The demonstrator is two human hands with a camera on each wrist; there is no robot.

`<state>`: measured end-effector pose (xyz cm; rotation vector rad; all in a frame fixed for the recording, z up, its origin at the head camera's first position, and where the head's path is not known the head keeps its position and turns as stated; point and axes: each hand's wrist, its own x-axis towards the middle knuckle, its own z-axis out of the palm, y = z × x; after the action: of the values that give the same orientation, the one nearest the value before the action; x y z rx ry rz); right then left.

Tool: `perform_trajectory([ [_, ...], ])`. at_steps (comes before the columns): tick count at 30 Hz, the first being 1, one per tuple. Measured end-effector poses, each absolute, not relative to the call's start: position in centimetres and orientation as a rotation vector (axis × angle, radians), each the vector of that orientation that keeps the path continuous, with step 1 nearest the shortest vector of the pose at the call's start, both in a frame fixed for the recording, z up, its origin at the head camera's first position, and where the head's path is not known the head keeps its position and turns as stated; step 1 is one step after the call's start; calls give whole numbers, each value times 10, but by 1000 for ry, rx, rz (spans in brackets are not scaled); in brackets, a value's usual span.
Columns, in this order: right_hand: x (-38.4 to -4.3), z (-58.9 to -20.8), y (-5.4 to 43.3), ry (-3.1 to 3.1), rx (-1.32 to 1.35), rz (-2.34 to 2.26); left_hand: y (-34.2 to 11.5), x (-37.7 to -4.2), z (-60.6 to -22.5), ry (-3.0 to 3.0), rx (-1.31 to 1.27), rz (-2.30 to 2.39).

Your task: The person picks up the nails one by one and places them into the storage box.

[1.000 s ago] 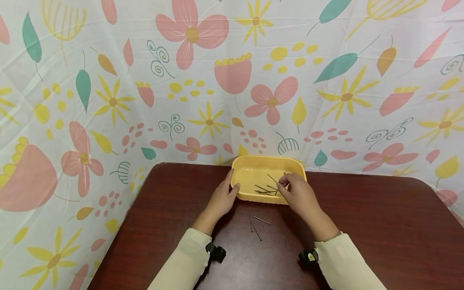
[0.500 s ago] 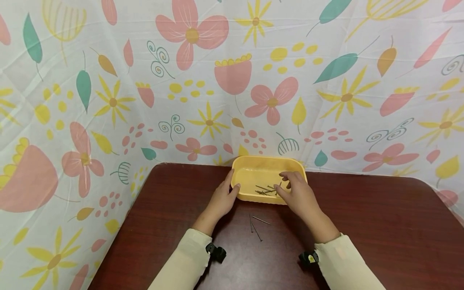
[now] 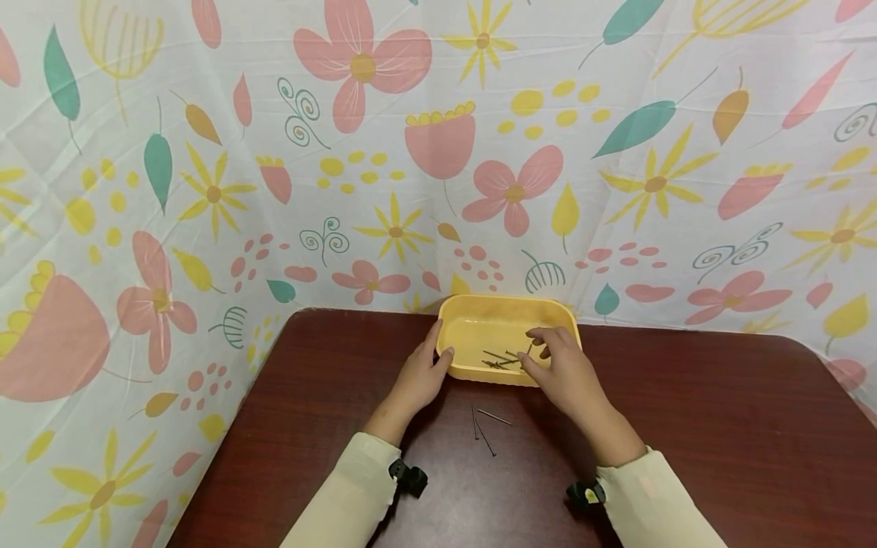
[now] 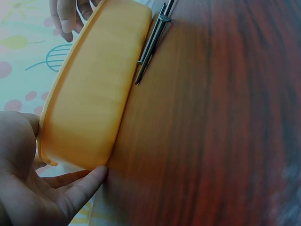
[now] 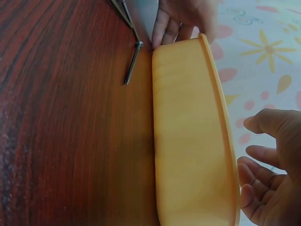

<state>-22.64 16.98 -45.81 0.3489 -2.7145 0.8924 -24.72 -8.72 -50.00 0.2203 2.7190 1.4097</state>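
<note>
A yellow plastic tray [image 3: 473,329] sits near the table's back edge, with several dark nails [image 3: 503,359] lying in it toward the front. My left hand [image 3: 419,373] grips the tray's left end, the thumb by the rim; in the left wrist view, fingers of the left hand [image 4: 70,195] touch its outer wall. Over the tray's right part hovers my right hand [image 3: 567,373], thumb and forefinger apart. Nothing shows between those fingers in the right wrist view, where the right hand [image 5: 277,169] is beside the rim. The right hand covers part of the tray.
Three loose nails [image 3: 485,434] lie on the dark red-brown table [image 3: 329,365] in front of the tray. A flower-printed cloth [image 3: 384,190] hangs close behind the table and along its left side. Both sleeves have a black wrist strap with a small device.
One second ago my right thumb and forefinger pinched a nail above the tray. They have parted, and that nail is out of them. My left hand and the tray stay put.
</note>
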Motion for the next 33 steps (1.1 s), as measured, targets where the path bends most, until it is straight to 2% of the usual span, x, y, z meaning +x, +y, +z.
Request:
perform_trajectory([
  [33,-195,-458,168,-2672,437,877,-88,-246,-497,2704,233,1433],
])
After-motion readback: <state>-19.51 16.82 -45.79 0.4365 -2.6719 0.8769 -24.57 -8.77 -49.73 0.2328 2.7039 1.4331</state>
